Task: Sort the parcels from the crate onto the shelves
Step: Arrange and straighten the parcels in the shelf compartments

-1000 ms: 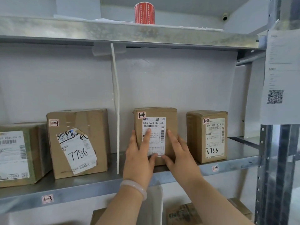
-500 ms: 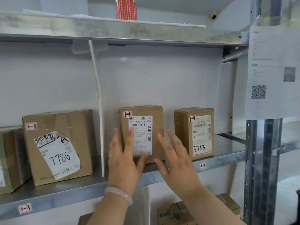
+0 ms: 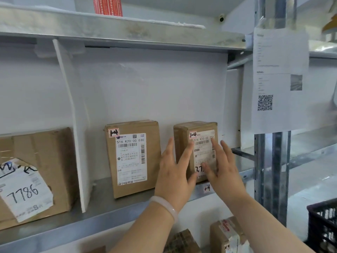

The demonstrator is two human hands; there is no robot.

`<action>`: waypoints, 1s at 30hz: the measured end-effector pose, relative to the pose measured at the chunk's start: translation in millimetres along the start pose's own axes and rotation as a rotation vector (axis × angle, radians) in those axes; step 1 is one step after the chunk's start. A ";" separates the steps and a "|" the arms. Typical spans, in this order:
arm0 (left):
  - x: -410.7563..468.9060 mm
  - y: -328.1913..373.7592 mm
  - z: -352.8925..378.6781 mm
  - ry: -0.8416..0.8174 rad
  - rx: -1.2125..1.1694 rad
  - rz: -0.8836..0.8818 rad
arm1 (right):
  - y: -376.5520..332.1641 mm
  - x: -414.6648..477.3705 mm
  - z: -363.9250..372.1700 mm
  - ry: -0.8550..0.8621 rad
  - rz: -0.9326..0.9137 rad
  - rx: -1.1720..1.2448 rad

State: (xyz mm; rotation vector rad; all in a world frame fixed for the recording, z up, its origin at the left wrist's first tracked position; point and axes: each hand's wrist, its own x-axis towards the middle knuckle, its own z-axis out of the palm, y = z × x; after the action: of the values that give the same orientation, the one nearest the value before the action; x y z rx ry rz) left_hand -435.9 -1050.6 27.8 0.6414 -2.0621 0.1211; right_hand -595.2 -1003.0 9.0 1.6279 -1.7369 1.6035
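Parcel [image 3: 183,136] (tagged 1-4) behind left hand [image 3: 173,173], right hand [image 3: 224,172].

Both bare forearms are up, reaching forward side by side. The left hand [image 3: 173,172] is flat, fingers straight and spread, palm facing away. The right hand [image 3: 225,170] mirrors it just beside, and the two thumbs angle in toward each other.

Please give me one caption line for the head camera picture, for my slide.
Left hand and right hand, open, at the right 1-4 parcel on the metal shelf.
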 end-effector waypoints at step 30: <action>12.9 -11.5 37.3 -0.052 0.044 -0.118 | 16.1 9.0 13.0 -0.052 0.098 -0.119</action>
State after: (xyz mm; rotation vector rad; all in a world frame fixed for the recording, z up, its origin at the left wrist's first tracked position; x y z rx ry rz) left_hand -464.2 -1077.8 15.8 0.7995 -2.0709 0.0824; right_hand -605.5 -1022.3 3.2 1.5647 -1.9265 1.4797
